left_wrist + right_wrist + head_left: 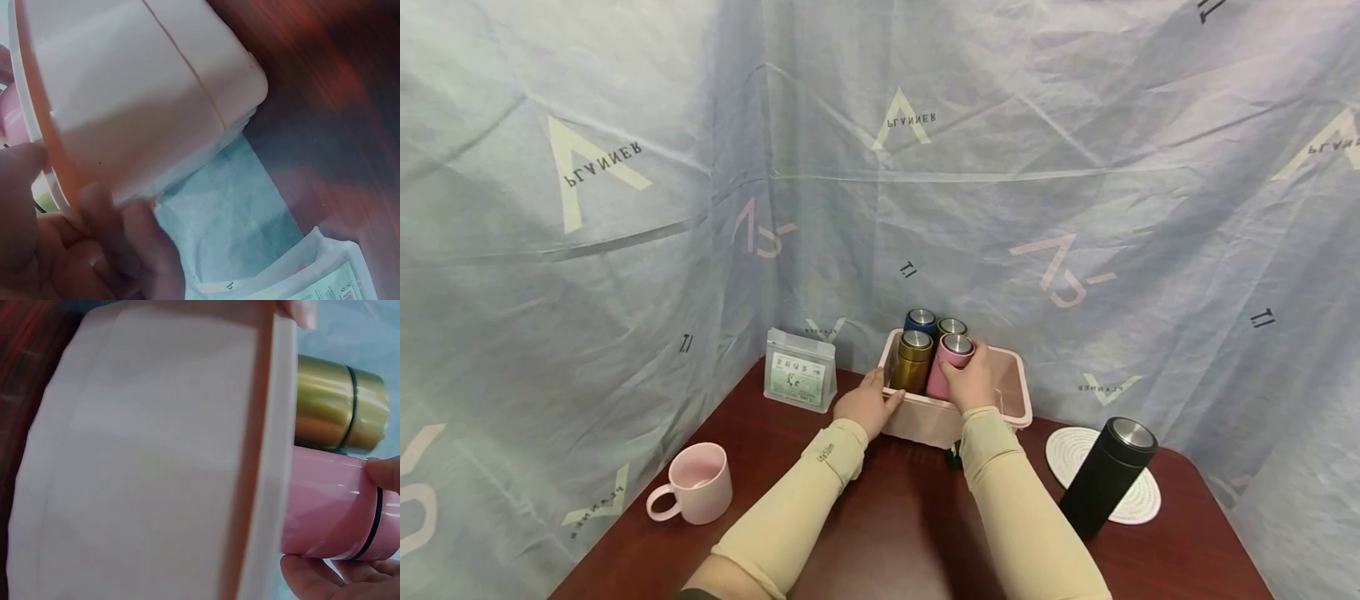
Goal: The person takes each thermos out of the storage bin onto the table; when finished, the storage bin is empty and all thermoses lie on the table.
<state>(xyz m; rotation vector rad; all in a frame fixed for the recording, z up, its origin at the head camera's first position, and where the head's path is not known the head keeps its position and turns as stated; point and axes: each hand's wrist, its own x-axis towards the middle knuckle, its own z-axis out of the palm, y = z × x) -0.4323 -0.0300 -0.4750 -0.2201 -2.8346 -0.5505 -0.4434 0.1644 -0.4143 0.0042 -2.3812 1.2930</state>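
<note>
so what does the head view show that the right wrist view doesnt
Only the head view shows the pink mug, the black flask on its white coaster, the labelled pouch, the blue flask and the left hand on the pink bin's rim. Only the right wrist view shows the black band near the pink flask's cap. Both show the right hand gripping the pink flask beside the gold flask.

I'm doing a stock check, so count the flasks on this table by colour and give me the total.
Pink flask, held in the right hand's grip: 1
Gold flask: 1
Blue flask: 1
Dark flask at the bin's back, colour unclear: 1
Black flask on the coaster: 1
Total: 5
</note>
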